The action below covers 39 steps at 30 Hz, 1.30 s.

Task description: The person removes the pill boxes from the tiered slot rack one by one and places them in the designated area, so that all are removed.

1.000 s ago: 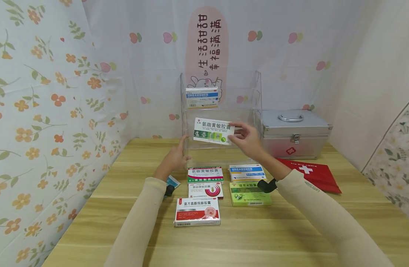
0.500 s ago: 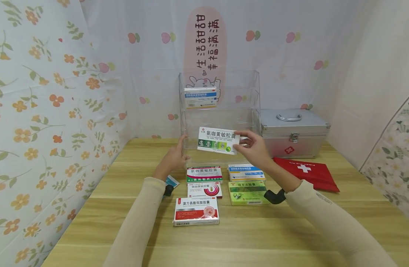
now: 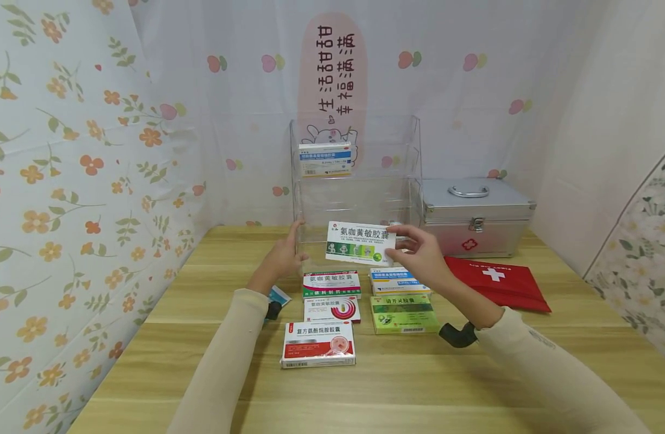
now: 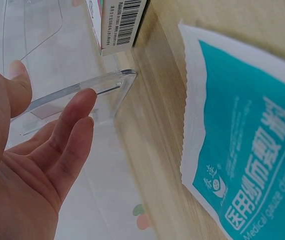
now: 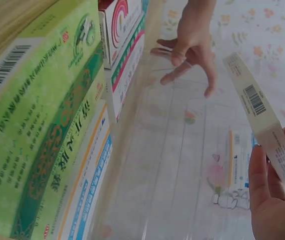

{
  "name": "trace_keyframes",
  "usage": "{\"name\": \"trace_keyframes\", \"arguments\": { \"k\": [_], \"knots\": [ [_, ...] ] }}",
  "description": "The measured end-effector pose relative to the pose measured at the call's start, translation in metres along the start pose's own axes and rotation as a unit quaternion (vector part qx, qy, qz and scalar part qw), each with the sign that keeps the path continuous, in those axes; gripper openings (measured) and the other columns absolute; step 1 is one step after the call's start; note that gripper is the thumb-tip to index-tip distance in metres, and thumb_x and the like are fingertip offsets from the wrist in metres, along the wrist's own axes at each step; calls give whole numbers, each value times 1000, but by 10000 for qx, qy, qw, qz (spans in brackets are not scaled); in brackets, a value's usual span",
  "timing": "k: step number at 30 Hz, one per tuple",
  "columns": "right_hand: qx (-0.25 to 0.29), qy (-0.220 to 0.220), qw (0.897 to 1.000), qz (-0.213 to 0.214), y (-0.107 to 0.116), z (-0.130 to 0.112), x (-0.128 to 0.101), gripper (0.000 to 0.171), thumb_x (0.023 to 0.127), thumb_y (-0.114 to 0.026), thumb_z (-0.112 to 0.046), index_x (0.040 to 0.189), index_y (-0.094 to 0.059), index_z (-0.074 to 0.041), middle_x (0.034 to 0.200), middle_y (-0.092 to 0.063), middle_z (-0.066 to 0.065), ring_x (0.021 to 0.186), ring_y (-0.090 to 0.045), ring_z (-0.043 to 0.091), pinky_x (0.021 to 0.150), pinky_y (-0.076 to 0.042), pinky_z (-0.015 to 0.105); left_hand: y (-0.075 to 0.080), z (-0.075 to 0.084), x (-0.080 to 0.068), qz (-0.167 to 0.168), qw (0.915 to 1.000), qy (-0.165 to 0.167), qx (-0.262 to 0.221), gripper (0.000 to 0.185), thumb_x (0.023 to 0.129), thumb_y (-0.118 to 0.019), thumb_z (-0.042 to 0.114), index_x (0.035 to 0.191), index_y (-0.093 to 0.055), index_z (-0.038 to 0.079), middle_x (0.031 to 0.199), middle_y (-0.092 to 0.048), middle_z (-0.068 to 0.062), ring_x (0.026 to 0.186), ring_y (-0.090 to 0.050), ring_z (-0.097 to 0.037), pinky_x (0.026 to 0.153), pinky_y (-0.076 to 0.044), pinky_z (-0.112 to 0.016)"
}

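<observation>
My right hand (image 3: pixel 421 250) pinches the right end of a white and green medicine box (image 3: pixel 359 243) between thumb and fingers. The box is held up in front of the lower part of a clear tiered display rack (image 3: pixel 359 196), its printed front facing me. In the right wrist view the box's barcode side (image 5: pixel 255 100) shows. My left hand (image 3: pixel 280 253) holds the rack's left side panel; the left wrist view puts the thumb on one side of the panel edge (image 4: pixel 77 88) and the fingers on the other. A blue and white medicine box (image 3: pixel 325 160) stands at the left of an upper tier.
Before the rack lie a green-pink box (image 3: pixel 332 284), a white-pink box (image 3: pixel 332 309), a red-white box (image 3: pixel 318 345), a blue-white box (image 3: pixel 400 281) and a green box (image 3: pixel 404 314). A gauze packet (image 4: pixel 247 135) lies left, a silver case (image 3: pixel 479 217) and red pouch (image 3: pixel 500 283) right.
My right hand has brought the medicine box down and slightly right, from mid-rack to low in front of it. My left hand stays on the rack's side.
</observation>
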State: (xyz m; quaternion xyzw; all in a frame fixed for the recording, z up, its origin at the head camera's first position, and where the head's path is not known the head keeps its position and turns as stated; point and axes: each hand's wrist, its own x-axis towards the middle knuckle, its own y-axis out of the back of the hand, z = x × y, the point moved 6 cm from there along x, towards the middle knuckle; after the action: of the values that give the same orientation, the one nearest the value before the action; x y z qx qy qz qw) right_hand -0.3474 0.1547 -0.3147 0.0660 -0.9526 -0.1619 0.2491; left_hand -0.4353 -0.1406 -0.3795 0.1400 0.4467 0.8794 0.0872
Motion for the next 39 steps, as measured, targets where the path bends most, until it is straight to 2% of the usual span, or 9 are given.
{"name": "trace_keyframes", "arguments": {
  "k": [4,15,23,32,39],
  "knots": [
    [-5,-149,9999,-49,1,1,-9,41,90,-72,-5,129,-61,-2,120,-62,21,95,-67,32,75,-57,25,0,1,2,36,10000,-39,42,85,95,-68,12,155,-9,25,60,-43,-5,48,-40,-17,49,-40,-30],
    [-155,-637,9976,-220,7,7,-33,44,89,-74,-9,131,-60,-4,127,-58,21,105,-66,39,76,-57,28,-1,2,-1,42,10000,-48,-28,84,94,-68,11,155,-11,24,61,-45,-6,49,-44,-19,51,-42,-32],
    [-221,-987,9941,-394,9,10,-48,46,88,-75,-11,131,-60,-4,129,-56,21,104,-66,38,74,-58,31,0,2,-1,122,9999,-119,9,85,93,-69,11,155,-12,21,59,-40,-4,47,-38,-17,48,-38,-30],
    [-261,-1335,9893,-523,17,10,-67,47,87,-76,-12,131,-61,-4,130,-54,23,102,-66,36,76,-58,32,0,2,0,92,9999,-137,13,84,94,-68,11,155,-11,23,59,-42,-4,48,-39,-16,48,-37,-29],
    [-199,-1414,9871,-728,18,16,-79,46,86,-78,-13,128,-62,-3,125,-56,22,97,-67,31,74,-59,34,0,2,0,54,9999,-128,0,84,94,-68,10,154,-10,23,59,-42,-4,47,-38,-16,47,-36,-28]
  ]
}}
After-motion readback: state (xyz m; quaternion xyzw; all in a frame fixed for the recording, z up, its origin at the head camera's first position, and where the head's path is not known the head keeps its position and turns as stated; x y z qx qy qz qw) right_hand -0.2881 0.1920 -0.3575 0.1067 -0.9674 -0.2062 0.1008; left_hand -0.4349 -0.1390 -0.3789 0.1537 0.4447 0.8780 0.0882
